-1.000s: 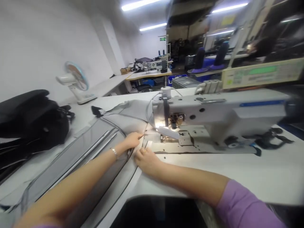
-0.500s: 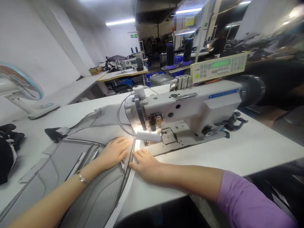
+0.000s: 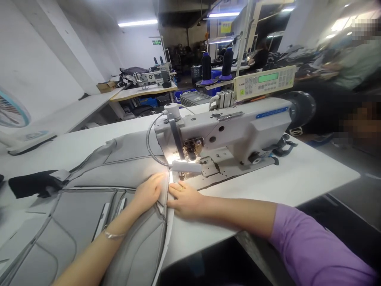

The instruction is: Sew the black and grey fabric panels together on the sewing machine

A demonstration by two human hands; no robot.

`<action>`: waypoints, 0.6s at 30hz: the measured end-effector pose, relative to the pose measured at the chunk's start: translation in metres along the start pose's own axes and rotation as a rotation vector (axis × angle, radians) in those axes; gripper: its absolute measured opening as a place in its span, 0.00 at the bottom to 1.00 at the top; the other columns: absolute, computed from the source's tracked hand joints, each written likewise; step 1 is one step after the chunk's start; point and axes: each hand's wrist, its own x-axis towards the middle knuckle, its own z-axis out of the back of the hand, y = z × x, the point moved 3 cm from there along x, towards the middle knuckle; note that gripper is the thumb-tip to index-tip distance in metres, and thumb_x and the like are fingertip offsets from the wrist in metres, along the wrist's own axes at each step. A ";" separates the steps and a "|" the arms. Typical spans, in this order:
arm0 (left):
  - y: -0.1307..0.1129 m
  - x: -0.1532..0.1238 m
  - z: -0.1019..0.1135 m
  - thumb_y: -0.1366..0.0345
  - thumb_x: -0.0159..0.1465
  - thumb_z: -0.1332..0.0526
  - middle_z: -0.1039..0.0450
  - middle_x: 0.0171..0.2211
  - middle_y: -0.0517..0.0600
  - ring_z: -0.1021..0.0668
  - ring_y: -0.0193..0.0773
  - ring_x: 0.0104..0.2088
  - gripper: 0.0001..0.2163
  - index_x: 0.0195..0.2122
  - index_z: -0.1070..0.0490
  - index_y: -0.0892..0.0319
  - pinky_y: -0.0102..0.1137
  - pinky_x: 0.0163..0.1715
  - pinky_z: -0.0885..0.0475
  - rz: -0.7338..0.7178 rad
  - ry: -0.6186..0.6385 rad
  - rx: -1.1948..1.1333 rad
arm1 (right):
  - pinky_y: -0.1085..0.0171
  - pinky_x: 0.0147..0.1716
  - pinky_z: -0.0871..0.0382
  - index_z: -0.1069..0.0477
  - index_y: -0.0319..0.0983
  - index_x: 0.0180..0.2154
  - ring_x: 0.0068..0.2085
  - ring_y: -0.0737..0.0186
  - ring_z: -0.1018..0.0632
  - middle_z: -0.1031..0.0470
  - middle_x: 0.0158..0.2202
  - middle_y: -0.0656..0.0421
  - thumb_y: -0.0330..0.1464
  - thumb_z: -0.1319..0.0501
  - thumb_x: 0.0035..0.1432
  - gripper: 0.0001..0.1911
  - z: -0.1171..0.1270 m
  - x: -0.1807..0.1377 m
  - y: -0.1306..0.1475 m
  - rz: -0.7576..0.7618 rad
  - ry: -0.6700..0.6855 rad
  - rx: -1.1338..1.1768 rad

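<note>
A large grey padded fabric cover (image 3: 86,214) with dark seams and piping lies over the left of the sewing table, its edge running to the sewing machine (image 3: 232,131). My left hand (image 3: 150,190) rests on top of the cover, close to the lit needle area, its fingers stretched forward and pressing the fabric. My right hand (image 3: 187,200), with a ring on one finger, is closed at the cover's right edge, thumb apart from the fingertips. The needle and presser foot are partly hidden by the lamp (image 3: 187,167).
A control panel (image 3: 264,82) sits above the machine, with dark thread cones (image 3: 228,63) behind it. To the left stand a fan (image 3: 13,111) and a black fabric piece (image 3: 34,184). Another sewing machine (image 3: 149,79) is farther back. A blurred person (image 3: 361,59) is at the right.
My camera view has shifted, so the fan slides left and more floor shows at right. The cover's edge looks straighter beside my right hand. Both hands stay near the needle.
</note>
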 end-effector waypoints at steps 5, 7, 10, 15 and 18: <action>0.003 0.007 -0.002 0.74 0.59 0.57 0.44 0.62 0.54 0.37 0.41 0.61 0.28 0.61 0.41 0.66 0.36 0.60 0.38 -0.119 0.031 0.054 | 0.46 0.55 0.45 0.29 0.36 0.42 0.57 0.44 0.40 0.37 0.52 0.41 0.36 0.46 0.57 0.15 0.001 0.001 0.005 -0.015 -0.010 -0.035; 0.008 0.014 0.003 0.74 0.58 0.57 0.43 0.61 0.54 0.37 0.43 0.60 0.28 0.61 0.40 0.67 0.37 0.59 0.37 -0.154 0.087 -0.002 | 0.46 0.55 0.45 0.28 0.36 0.41 0.57 0.44 0.39 0.37 0.51 0.41 0.39 0.46 0.57 0.16 0.002 0.001 0.006 -0.025 -0.009 -0.015; 0.022 0.029 0.009 0.71 0.59 0.56 0.43 0.61 0.49 0.26 0.43 0.50 0.26 0.58 0.35 0.59 0.32 0.43 0.24 -0.118 0.289 -0.181 | 0.47 0.54 0.43 0.27 0.38 0.39 0.57 0.43 0.39 0.38 0.51 0.43 0.41 0.46 0.58 0.16 0.002 0.003 0.006 -0.014 -0.033 0.019; 0.031 0.056 0.009 0.71 0.60 0.53 0.31 0.53 0.47 0.23 0.41 0.46 0.21 0.48 0.25 0.55 0.33 0.47 0.27 -0.130 0.147 -0.193 | 0.47 0.56 0.45 0.26 0.38 0.41 0.58 0.42 0.41 0.39 0.53 0.43 0.40 0.44 0.56 0.17 0.001 0.008 0.001 -0.078 -0.041 0.048; 0.024 0.061 0.001 0.72 0.60 0.52 0.28 0.49 0.47 0.25 0.42 0.49 0.20 0.46 0.24 0.55 0.35 0.52 0.31 -0.126 0.024 -0.170 | 0.47 0.58 0.48 0.26 0.35 0.43 0.59 0.41 0.42 0.39 0.53 0.41 0.40 0.43 0.55 0.19 0.004 0.010 -0.001 -0.092 0.014 0.027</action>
